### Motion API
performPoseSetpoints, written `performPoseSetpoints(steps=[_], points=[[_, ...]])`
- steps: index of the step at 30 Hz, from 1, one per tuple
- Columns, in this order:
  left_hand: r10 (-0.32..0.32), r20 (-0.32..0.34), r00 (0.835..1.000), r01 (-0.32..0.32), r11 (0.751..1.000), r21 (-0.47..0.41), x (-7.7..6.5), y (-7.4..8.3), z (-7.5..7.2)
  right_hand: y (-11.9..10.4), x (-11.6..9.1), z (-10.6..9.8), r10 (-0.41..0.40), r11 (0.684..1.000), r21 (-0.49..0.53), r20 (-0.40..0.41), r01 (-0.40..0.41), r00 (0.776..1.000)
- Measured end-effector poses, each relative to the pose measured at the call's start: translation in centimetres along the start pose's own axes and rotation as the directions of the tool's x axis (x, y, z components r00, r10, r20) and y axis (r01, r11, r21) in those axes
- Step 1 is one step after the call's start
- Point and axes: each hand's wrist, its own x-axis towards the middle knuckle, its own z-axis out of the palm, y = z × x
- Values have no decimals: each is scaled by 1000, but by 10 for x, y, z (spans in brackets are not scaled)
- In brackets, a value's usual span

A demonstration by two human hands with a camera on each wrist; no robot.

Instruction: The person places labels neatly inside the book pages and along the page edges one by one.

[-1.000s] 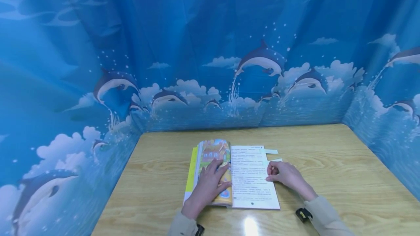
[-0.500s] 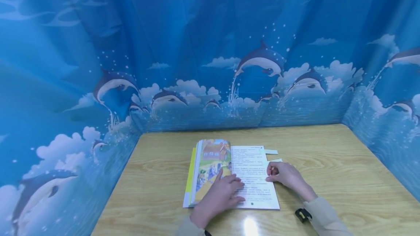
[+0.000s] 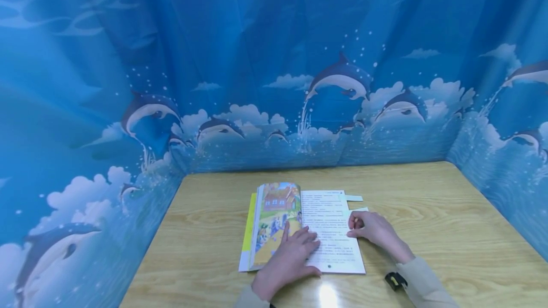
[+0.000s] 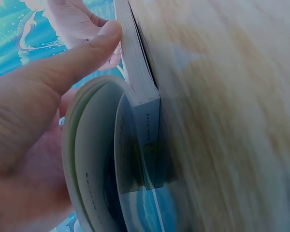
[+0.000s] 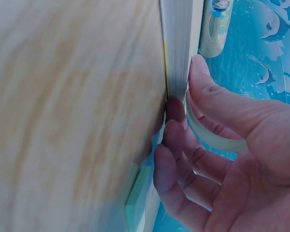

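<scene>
An open book (image 3: 317, 255) lies on the wooden table, with a coloured illustrated page (image 3: 278, 203) at left and printed text at right. My left hand (image 3: 288, 255) is spread over the lower gutter, fingers extended onto the text page. In the left wrist view its thumb (image 4: 87, 60) reaches the top of the page block, beside the arched left pages (image 4: 87, 145). At the book's right edge my right hand (image 3: 376, 229) grips the page block. Its thumb (image 5: 200, 72) lies on the top page, and its curled fingers (image 5: 174, 140) sit against the side and lower edge.
Two pale paper tabs stick out from the book's right side, an upper tab (image 3: 354, 198) and a lower tab (image 3: 361, 209) beside my right hand. A yellow-green cover edge (image 3: 249, 222) shows at left. The table (image 3: 205, 232) meets a blue dolphin-print curtain (image 3: 257, 61).
My left hand has slid from the illustrated page down and right over the gutter onto the text page, uncovering the picture; its thumb has since shifted slightly nearer. My right hand stays put.
</scene>
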Motion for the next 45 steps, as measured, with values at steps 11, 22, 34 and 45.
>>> performPoseSetpoints(steps=[11, 22, 34, 45], points=[[8, 25, 1000, -7, 1000, -23, 3, 0, -1, 7, -4, -12, 1, 999, -32, -9, -1, 1000], [-13, 18, 1000, 13, 1000, -4, 0, 1, -1, 10, -12, -27, 63, 998, -13, -111, -65, 992], [-11, -34, 999, 9, 999, -53, -3, 0, -1, 15, -14, -34, 11, 1000, 29, -410, 1, 912], [-51, -150, 987, 45, 998, -43, 2, 4, -1, 10, -15, -28, 33, 999, 20, -390, -28, 920]])
